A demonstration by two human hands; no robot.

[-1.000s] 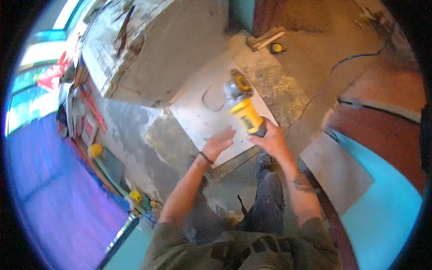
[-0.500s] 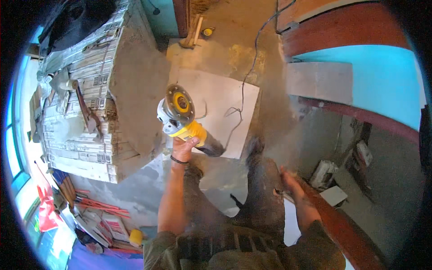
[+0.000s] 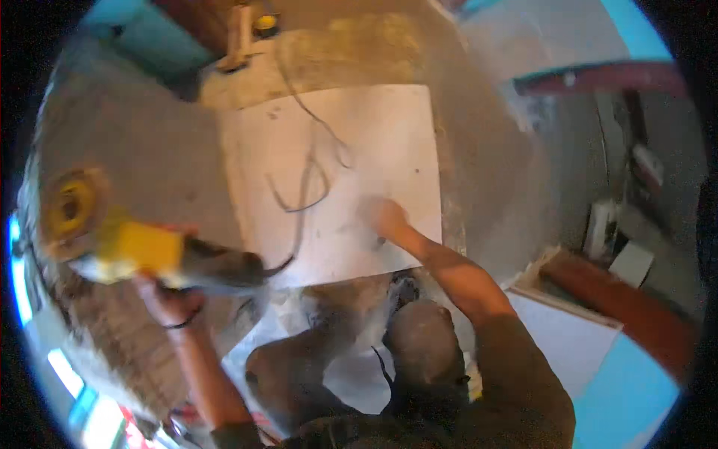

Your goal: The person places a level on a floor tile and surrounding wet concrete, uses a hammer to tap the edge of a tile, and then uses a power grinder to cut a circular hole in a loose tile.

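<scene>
At the left, my left hand [image 3: 166,298] is wrapped round a yellow and black angle grinder [image 3: 146,251], its disc end pointing left and its body blurred. The power cord trails from the grinder's back end over a large white board [image 3: 374,127] lying on the floor. My right hand [image 3: 385,221] is stretched forward over the near right part of that board. It is smeared by motion, so its fingers, and whether it touches the board, are unclear.
Beyond the board's far left corner lie a hammer-like wooden tool [image 3: 241,37] and a yellow tape measure [image 3: 266,25]. A dusty box stack [image 3: 134,150] stands at the left. On the right are a reddish-brown plank [image 3: 621,307] and broken pale pieces [image 3: 630,262].
My left hand has swung the grinder left, away from above the board. My right hand has come from beside my right knee to over the board. The view has tilted down, and I am crouching lower.
</scene>
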